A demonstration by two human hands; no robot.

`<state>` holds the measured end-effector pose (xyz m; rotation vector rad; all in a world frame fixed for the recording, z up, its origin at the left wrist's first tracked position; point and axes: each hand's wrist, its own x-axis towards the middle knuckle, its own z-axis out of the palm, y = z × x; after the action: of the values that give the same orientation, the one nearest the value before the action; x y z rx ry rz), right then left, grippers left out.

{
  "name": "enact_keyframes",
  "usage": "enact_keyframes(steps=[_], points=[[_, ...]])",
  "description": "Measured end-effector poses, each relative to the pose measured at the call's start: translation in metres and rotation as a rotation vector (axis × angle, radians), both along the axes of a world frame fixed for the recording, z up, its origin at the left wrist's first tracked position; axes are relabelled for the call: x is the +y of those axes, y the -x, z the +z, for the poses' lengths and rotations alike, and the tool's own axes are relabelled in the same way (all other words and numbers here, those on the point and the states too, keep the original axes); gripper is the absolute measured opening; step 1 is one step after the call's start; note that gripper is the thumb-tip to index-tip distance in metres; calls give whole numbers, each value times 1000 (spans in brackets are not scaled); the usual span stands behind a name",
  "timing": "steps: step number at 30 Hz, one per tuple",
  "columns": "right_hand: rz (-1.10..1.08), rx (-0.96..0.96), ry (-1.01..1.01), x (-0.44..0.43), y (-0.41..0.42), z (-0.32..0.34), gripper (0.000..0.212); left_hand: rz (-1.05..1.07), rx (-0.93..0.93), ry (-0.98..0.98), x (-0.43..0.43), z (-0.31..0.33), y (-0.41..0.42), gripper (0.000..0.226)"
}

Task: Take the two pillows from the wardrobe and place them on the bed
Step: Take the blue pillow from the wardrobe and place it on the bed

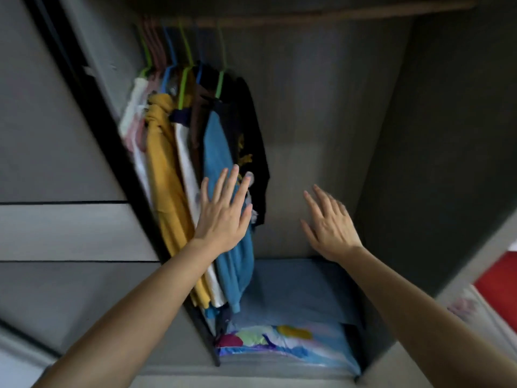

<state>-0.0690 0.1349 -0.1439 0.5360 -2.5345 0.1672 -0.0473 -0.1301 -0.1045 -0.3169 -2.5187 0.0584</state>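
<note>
At nine o'clock, grey drawer fronts (64, 231) are filling the left edge beside the dark frame of the open wardrobe (321, 135). Just right of that frame, shirts are hanging from coloured plastic hangers (181, 60) on a wooden rail (307, 19) up at twelve o'clock: a white garment, a mustard shirt (165, 175), another white one, a blue shirt (221, 152) and a black one (251, 130) farthest right. The left hand (223, 217) is reaching in near the centre, fingers spread flat and holding nothing, lying over the blue shirt; whether it is pressing the cloth, I cannot tell. At three o'clock from it, the right hand (330, 228) is hovering wide open and empty before the bare back panel. Down at six o'clock, on the wardrobe floor, a plain blue pillow (302, 292) is lying toward the back, and a multicoloured patterned pillow (282, 345) is lying in front of it, touching it. At four o'clock, outside the wardrobe, a red surface (500, 284) is showing.
</note>
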Motion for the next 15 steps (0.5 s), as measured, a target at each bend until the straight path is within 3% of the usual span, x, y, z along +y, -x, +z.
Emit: enact_keyframes(steps=[6, 15], points=[[-80, -59, 9, 83, 12, -43, 65, 3, -169, -32, 75, -62, 26, 59], [-215, -278, 33, 77, 51, -138, 66, -126, -350, -29, 77, -156, 109, 60]])
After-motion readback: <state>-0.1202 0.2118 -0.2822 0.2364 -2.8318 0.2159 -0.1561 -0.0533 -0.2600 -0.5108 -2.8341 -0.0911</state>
